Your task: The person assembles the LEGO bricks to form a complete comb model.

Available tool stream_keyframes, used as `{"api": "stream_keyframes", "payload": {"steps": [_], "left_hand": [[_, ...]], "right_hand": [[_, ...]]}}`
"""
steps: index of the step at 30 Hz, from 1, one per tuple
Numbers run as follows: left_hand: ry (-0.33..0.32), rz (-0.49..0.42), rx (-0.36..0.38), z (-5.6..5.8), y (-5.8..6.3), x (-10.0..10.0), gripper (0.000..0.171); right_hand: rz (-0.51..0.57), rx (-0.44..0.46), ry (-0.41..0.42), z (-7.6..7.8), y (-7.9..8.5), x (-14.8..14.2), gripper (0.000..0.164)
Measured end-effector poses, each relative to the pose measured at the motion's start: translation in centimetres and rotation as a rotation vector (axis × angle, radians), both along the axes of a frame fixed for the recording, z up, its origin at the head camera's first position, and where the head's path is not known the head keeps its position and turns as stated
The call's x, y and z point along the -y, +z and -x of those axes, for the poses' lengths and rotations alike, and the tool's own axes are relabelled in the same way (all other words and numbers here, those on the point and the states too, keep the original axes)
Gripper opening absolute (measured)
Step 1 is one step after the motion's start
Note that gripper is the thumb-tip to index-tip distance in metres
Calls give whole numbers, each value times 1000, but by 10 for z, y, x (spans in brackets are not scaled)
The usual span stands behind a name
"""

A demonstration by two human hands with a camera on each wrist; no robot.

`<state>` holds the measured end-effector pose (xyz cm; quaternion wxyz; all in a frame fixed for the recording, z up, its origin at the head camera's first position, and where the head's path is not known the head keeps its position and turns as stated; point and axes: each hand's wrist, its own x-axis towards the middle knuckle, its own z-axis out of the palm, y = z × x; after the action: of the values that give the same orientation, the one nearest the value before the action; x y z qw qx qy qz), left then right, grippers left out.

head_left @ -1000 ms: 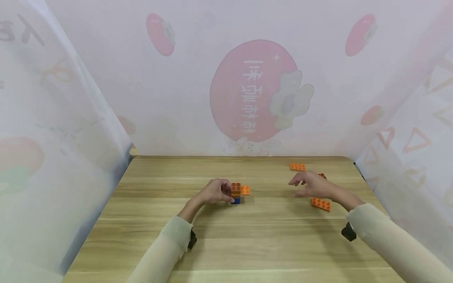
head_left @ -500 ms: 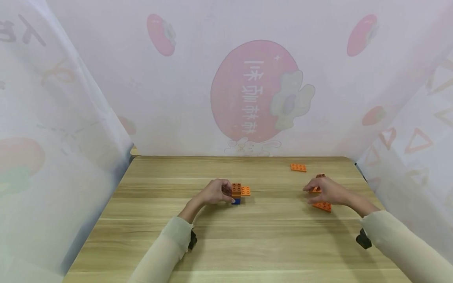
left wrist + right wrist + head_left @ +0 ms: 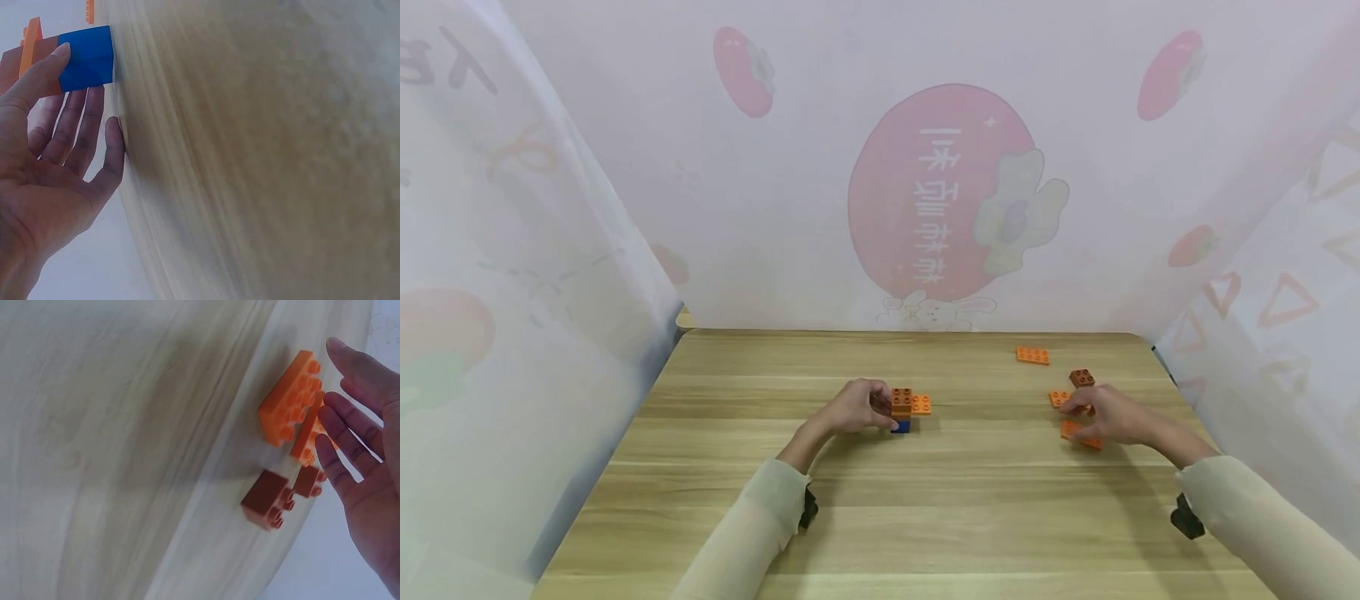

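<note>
My left hand [image 3: 852, 406] grips a small stack of toy building bricks near the table's middle, thumb on the blue brick [image 3: 87, 59] at the bottom. Above the blue come a brown brick [image 3: 46, 49], a flat orange plate [image 3: 921, 405] jutting out to the right, and another brown brick [image 3: 901, 397] on top. My right hand [image 3: 1108, 414] hovers over loose bricks at the right, thumb and fingers apart and holding nothing. Under its fingers lie two orange eight-stud plates [image 3: 289, 403], [image 3: 312, 430]. Two brown bricks [image 3: 265, 499], [image 3: 309, 481] stand close by.
Farther back on the wooden table [image 3: 985, 508] lies one more orange plate [image 3: 1032, 356]. White printed curtains [image 3: 790, 208] enclose the table at the back and both sides.
My right hand has moved right and slightly toward me, over the loose bricks, uncovering a brown brick and part of an orange plate. My left hand and the stack have stayed put.
</note>
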<state>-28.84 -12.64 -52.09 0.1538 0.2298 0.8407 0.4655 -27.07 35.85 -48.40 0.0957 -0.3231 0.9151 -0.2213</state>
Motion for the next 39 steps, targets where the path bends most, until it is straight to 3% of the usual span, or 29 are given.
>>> {"api": "stream_keyframes", "payload": {"steps": [17,39], "left_hand": [[7,-6,15,-3,2,-1,30],[20,14,10,-3,3,-2,30]], "right_hand": [[-21,-57,-41,-7,-17,-19,43],[-20,-137,-3,-6,-22,-19,35]]}}
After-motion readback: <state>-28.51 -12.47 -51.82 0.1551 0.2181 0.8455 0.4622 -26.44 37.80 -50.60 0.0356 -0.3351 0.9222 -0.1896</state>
